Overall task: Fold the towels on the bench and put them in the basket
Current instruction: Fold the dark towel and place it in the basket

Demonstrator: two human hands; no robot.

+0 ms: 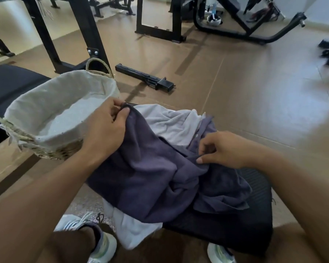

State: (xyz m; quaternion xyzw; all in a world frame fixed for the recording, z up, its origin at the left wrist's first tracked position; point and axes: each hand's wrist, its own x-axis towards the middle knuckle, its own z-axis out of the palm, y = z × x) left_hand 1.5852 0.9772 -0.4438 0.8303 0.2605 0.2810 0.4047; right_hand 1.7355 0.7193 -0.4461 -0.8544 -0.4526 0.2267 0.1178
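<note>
A dark purple towel [150, 179] lies crumpled over the black bench [254, 223] in front of me. Beneath it a light grey towel [171, 126] shows at the far side and hangs down near my feet. My left hand [106, 128] pinches a far corner of the purple towel and holds it up. At the towel's right side my right hand [224, 149] pinches a fold of the same cloth. A woven basket [55, 150] with a pale cloth lining stands to the left, right beside my left hand, with nothing visible inside.
Black gym machine frames [84, 31] stand behind the basket and across the back. A black metal bar [144, 76] lies on the brown floor beyond the towels. Another black padded bench [10, 82] sits at the far left. My shoes [101, 242] are below.
</note>
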